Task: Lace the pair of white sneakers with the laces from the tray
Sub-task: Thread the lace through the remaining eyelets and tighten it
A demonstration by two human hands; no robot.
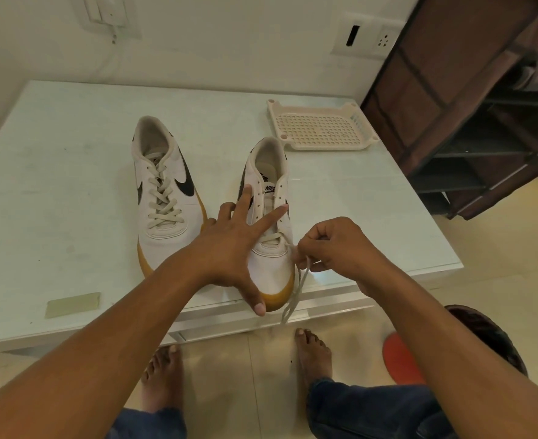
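Two white sneakers with black swooshes and tan soles stand on a white table. The left sneaker [163, 198] is laced up its front. The right sneaker [269, 185] has a lace only through its lowest eyelets. My left hand [233, 242] lies spread over that shoe's left side, fingers straight, thumb against the toe. My right hand [334, 245] pinches the white lace [294, 296] just right of the toe, and the lace ends hang over the table's front edge.
A cream perforated plastic tray [320, 128] with nothing in it sits at the back right of the table [55, 185]. A dark shelf rack [483, 122] stands to the right. My bare feet and a red object [400, 359] are on the floor below.
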